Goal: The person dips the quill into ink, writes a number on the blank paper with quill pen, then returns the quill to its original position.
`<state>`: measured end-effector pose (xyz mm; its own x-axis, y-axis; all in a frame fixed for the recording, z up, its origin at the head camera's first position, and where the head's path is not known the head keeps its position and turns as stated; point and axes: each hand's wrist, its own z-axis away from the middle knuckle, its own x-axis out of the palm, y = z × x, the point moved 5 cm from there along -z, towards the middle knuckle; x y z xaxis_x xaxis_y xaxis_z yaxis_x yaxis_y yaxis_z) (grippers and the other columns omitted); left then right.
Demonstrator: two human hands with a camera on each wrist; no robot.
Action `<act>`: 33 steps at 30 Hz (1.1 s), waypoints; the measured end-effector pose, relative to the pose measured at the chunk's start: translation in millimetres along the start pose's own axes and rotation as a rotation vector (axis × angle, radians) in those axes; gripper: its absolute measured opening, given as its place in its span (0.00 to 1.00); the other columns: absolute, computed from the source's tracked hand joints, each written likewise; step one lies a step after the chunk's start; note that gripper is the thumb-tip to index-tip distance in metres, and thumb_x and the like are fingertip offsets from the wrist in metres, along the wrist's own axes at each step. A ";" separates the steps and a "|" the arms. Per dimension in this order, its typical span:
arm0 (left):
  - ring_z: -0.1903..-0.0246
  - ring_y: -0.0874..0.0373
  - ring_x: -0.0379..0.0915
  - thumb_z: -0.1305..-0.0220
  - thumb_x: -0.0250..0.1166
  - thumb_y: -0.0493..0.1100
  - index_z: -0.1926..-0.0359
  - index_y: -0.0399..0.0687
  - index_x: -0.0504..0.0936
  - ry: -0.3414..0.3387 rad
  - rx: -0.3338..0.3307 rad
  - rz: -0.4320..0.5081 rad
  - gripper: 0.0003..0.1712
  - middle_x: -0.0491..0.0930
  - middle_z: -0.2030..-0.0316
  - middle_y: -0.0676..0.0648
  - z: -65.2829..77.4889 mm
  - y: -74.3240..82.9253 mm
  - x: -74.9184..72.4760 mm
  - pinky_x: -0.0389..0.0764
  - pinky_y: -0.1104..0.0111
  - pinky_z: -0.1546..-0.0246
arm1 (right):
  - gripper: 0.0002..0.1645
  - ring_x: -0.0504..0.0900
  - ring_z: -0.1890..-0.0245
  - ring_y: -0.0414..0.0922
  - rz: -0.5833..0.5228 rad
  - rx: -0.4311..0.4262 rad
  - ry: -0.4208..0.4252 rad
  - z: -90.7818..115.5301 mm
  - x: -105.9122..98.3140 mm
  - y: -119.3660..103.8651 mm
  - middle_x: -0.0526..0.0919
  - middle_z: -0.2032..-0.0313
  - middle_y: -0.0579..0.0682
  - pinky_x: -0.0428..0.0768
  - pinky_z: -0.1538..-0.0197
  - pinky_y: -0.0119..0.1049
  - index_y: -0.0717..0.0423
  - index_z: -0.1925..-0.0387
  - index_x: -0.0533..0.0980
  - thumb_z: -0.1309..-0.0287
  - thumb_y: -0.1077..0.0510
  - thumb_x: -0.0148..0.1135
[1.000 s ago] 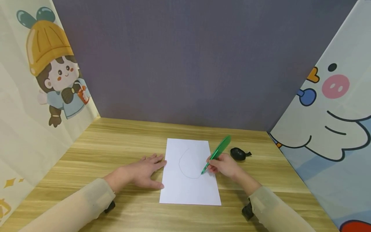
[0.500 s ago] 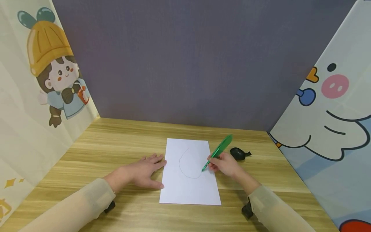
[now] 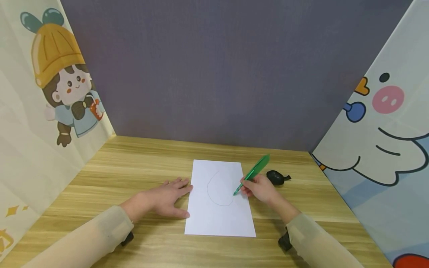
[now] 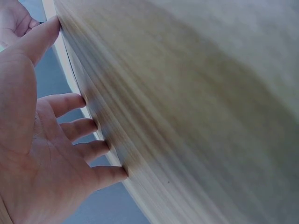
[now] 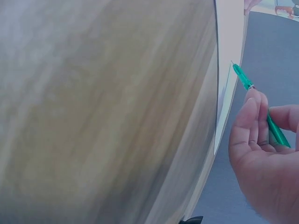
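Note:
A white sheet of paper (image 3: 214,221) lies on the wooden table, bearing a thin curved line like a circle left unclosed at its upper right. My right hand (image 3: 259,189) pinches a green pen (image 3: 256,169) with a broad feather-shaped top, its tip on the sheet at the line's right end. In the right wrist view the pen (image 5: 243,77) slants from thumb and fingers down to the paper (image 5: 229,37). My left hand (image 3: 167,199) rests with fingers spread, thumb and fingertip at the sheet's left edge. The left wrist view shows that hand (image 4: 51,149) with fingertips on the tabletop.
A small black object with a short tail (image 3: 276,178) lies right of the sheet, just behind my right hand. The wooden table (image 3: 147,156) ends at a dark grey panel (image 3: 214,74). Cartoon-printed walls stand on the left (image 3: 30,178) and right (image 3: 365,149).
The pen tip has moved a little up the paper's right side, and the drawn line has grown upward with it. My left hand and the sheet have stayed put.

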<state>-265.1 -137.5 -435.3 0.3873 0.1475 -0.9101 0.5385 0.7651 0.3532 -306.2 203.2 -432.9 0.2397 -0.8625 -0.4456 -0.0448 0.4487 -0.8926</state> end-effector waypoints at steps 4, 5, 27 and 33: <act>0.12 0.33 0.41 0.30 0.67 0.75 0.13 0.45 0.59 0.001 0.001 0.007 0.60 0.48 0.12 0.37 0.4 0.3 -0.5 0.51 0.30 0.16 | 0.18 0.89 0.62 0.43 0.005 -0.002 0.015 -2.2 -0.5 0.9 0.91 0.60 0.58 0.90 0.56 0.36 0.74 0.44 0.82 0.19 0.61 0.57; 0.12 0.33 0.41 0.30 0.68 0.74 0.13 0.45 0.59 0.002 0.001 0.009 0.60 0.49 0.12 0.37 0.4 0.2 -0.5 0.51 0.30 0.16 | 0.18 0.89 0.62 0.43 0.004 -0.002 0.018 -2.6 -0.5 0.9 0.91 0.60 0.58 0.90 0.56 0.36 0.74 0.44 0.82 0.19 0.61 0.57; 0.13 0.30 0.44 0.31 0.69 0.72 0.14 0.41 0.61 0.021 0.024 0.015 0.59 0.50 0.12 0.34 -3.9 -2.7 2.4 0.53 0.28 0.18 | 0.18 0.90 0.62 0.44 0.043 0.025 0.102 -8.7 0.3 1.6 0.92 0.60 0.58 0.91 0.55 0.39 0.71 0.44 0.84 0.19 0.60 0.58; 0.13 0.31 0.44 0.31 0.69 0.72 0.14 0.42 0.61 0.017 0.023 0.016 0.59 0.50 0.12 0.34 -3.6 -2.5 2.4 0.53 0.28 0.18 | 0.18 0.90 0.60 0.45 0.037 0.034 0.115 -11.4 1.1 2.3 0.92 0.59 0.58 0.90 0.55 0.39 0.70 0.43 0.84 0.19 0.60 0.57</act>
<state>-268.2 -136.8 -439.2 0.3828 0.1704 -0.9080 0.5494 0.7482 0.3721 -317.1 200.5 -436.2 0.1258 -0.8653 -0.4853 -0.0185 0.4870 -0.8732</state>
